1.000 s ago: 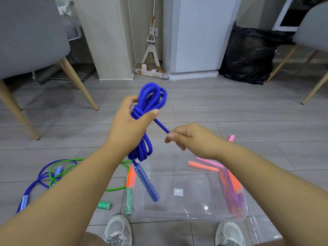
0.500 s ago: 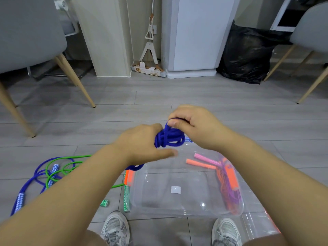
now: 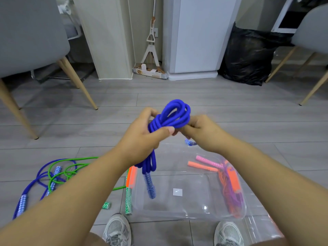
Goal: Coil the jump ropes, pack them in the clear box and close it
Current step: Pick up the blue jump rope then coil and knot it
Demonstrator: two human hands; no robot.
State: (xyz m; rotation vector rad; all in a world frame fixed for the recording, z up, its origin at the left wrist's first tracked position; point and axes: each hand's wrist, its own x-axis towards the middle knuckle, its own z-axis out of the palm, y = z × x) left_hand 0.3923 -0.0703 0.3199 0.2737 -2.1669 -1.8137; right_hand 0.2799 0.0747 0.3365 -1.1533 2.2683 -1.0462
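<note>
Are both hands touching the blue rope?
Touching. The head view shows the left hand wrapped round the blue rope and the right hand pinching its loops.

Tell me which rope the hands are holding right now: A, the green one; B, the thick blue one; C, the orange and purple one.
B: the left hand and right hand both grip the coiled blue rope above the clear box.
</note>
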